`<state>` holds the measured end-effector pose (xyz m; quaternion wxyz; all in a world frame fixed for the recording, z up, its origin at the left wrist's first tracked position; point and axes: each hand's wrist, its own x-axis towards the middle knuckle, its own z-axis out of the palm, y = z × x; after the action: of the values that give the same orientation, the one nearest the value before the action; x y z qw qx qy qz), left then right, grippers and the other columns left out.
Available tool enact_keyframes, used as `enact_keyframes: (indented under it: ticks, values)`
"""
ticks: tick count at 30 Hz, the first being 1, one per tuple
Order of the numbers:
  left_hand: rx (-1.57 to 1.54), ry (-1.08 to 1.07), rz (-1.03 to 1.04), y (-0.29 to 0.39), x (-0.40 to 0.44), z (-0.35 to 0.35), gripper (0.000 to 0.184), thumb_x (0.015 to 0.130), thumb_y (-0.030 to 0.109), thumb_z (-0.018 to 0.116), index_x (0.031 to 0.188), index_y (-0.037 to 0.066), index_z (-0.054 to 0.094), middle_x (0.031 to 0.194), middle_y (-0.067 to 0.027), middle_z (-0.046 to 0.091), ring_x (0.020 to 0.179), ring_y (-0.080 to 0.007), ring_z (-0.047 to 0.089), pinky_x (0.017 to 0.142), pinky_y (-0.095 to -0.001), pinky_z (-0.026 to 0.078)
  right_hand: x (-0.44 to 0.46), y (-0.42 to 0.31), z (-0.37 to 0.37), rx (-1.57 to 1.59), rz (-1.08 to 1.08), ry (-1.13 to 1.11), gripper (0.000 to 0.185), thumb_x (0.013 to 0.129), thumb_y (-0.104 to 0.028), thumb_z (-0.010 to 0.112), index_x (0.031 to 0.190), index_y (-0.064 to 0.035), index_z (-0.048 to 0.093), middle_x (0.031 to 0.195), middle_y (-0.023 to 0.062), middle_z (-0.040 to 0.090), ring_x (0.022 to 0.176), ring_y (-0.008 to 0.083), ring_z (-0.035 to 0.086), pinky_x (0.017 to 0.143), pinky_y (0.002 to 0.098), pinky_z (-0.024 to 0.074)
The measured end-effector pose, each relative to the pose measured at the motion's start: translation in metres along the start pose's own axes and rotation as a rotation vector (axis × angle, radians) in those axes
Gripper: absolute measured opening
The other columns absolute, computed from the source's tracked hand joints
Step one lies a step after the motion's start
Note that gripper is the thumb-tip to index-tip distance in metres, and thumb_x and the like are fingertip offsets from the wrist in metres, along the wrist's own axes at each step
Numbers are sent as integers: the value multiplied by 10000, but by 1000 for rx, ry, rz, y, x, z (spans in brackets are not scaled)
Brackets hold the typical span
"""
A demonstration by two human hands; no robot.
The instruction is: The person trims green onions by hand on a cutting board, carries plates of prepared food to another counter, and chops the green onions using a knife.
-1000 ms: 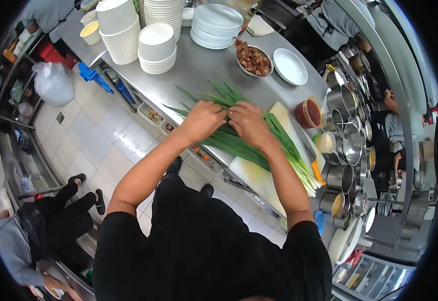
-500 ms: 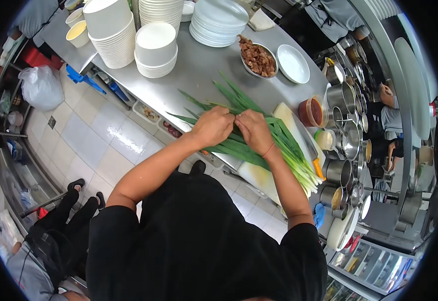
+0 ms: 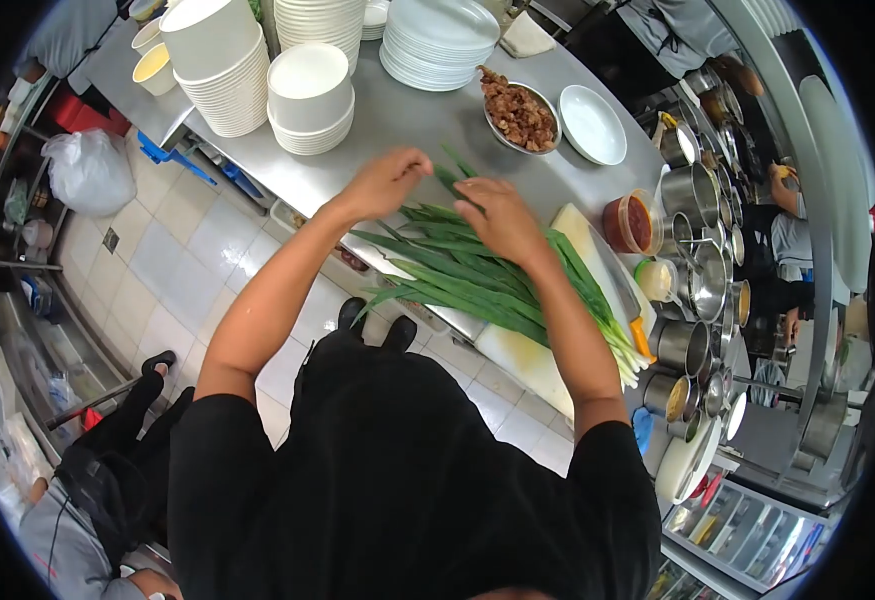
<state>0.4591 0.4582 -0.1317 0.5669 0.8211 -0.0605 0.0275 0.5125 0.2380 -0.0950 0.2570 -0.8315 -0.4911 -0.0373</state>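
Note:
Long green onions [image 3: 477,278] lie in a bundle across a white cutting board [image 3: 527,365] and the steel counter, their pale ends at the lower right. My left hand [image 3: 389,182] is raised over the counter beside the leaf tips, its fingers curled together; whatever they hold, if anything, is too small to make out. My right hand [image 3: 499,215] is over the upper part of the bundle, fingers bent around a green leaf that sticks out past them. A knife with an orange handle [image 3: 641,340] rests on the board, right of the onions.
Stacked white containers [image 3: 309,95] and plates [image 3: 437,45] stand along the counter's far side. Near them are a bowl of browned pieces [image 3: 520,115] and a white dish [image 3: 593,125]. A red sauce tub [image 3: 628,223] and metal pots [image 3: 690,195] are at right. Other people stand at both sides.
My hands have come apart from their place together on the leaves. The left one has moved up and to the left, the right one slightly up. More of the leaves now shows.

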Motion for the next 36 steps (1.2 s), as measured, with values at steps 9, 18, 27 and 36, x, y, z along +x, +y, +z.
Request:
enact_keyframes:
  ticks: [9, 18, 27, 36]
  values:
    - [620, -242, 308, -3, 10, 12, 178, 855, 212, 601, 959, 75, 647, 905, -111, 614, 871, -308, 585, 725, -410, 471, 14, 10, 19, 102, 141, -311, 127, 854, -127, 558, 837, -28, 635, 797, 172, 607, 823, 354, 574, 737, 432, 449]
    - [-241, -79, -202, -35, 27, 35, 165, 913, 88, 481, 971, 8, 613, 841, -41, 582, 761, -139, 526, 732, -282, 437, 6, 15, 31, 259, 377, -16, 153, 866, -130, 547, 927, -40, 655, 824, 152, 610, 781, 341, 586, 717, 395, 464]
    - [214, -173, 8, -51, 82, -4, 271, 887, 119, 530, 1140, 50, 597, 949, -78, 587, 844, -198, 565, 792, -299, 450, 28, 70, 47, 152, 525, -159, 425, 849, -271, 612, 1161, 16, 585, 1003, 216, 618, 960, 355, 589, 837, 390, 460]
    - [568, -423, 384, -73, 97, -1, 205, 799, 203, 653, 971, 91, 662, 884, -115, 549, 891, -293, 554, 813, -401, 444, 50, 85, 81, 8, 447, -313, 271, 752, -222, 699, 918, -25, 615, 830, 143, 626, 807, 308, 588, 729, 406, 460]
